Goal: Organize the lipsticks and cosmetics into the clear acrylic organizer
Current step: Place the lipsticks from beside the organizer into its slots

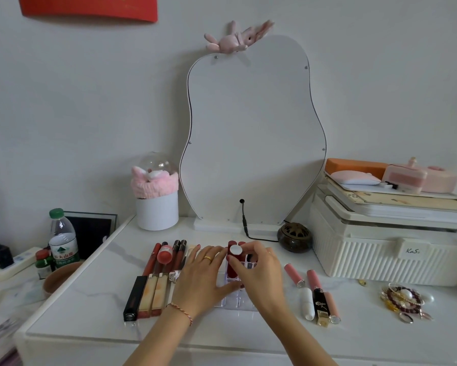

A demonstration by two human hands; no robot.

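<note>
A clear acrylic organizer [238, 303] sits at the middle of the white marble table, mostly hidden under my hands. My right hand [259, 270] pinches a dark red lipstick [234, 262] with a white round top, standing upright in a slot of the organizer. My left hand [203, 276] lies flat on the organizer's left side, its thumb by the lipstick's base. Several lip glosses [158, 276] lie in a row to the left. To the right lie two pink tubes [293, 275], a white tube [308, 303] and a black and gold lipstick [320, 306].
A wavy mirror [251, 133] stands at the back with a cable and a dark round burner [294, 237]. A ribbed white box [388, 249] is on the right, jewelry [403, 299] in front of it. A white pot [157, 210], water bottle [62, 239] and brown bowl [61, 278] are on the left.
</note>
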